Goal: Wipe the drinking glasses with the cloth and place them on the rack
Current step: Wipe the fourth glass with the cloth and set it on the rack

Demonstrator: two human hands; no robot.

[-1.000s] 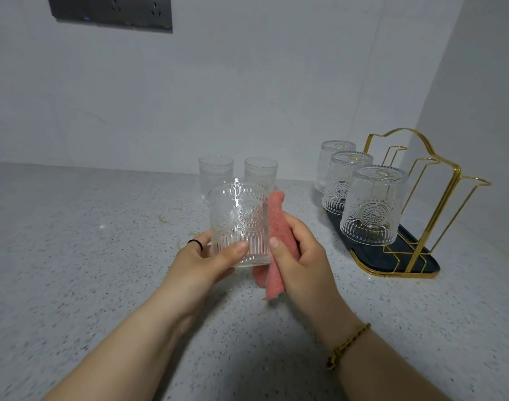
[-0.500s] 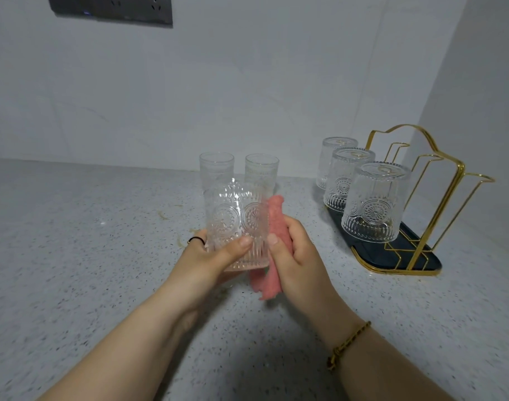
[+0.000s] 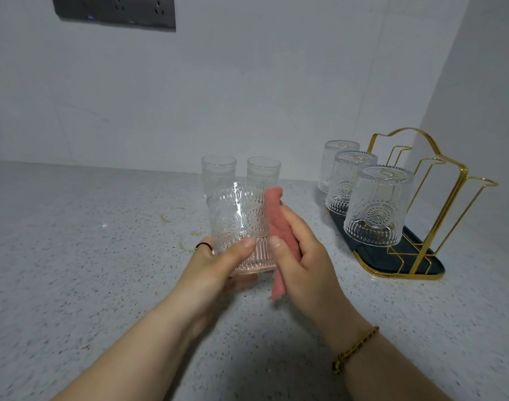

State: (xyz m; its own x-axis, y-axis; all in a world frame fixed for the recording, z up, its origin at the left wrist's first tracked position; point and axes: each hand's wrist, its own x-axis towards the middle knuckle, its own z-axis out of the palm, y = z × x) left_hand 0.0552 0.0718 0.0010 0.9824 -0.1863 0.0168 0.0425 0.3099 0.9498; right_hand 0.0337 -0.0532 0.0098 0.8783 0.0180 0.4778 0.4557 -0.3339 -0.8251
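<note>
- Glass turned in the grip vs 1 s ago: the round medallions sit further round the wall. Its position over the counter has barely changed, and the cloth is on the same side.
- held glass [image 3: 238, 224]: clear, embossed, lifted off the counter [image 3: 73, 256] at frame centre, with the ribbed band at the end nearest the hands.
- left hand [image 3: 218, 273]: fingers curled round the glass from its 7 o'clock side, thumb across the ribbed band. It carries the glass alone.
- cloth [image 3: 276, 215]: pink, folded into a strip, pressed against the glass wall at 3 o'clock. Its lower end hangs below the glass.
- right hand [image 3: 302, 261]: fingers wrapped behind the cloth, thumb on its front, pinching it against the glass.
- two upright glasses [image 3: 218, 172]: side by side on the counter at 12 o'clock of the held one, partly hidden behind it.
- rack [image 3: 434, 264]: gold wire frame on a dark tray at 3 o'clock, in the wall corner.
- three inverted glasses [image 3: 377, 206]: in a row on the rack's near side. The far side pegs are bare.
- ring [image 3: 204, 246]: dark band on a left finger.
- bracelet [image 3: 354, 350]: gold chain on the right wrist.
- socket panel [image 3: 114, 10]: dark, on the wall at 11 o'clock.
</note>
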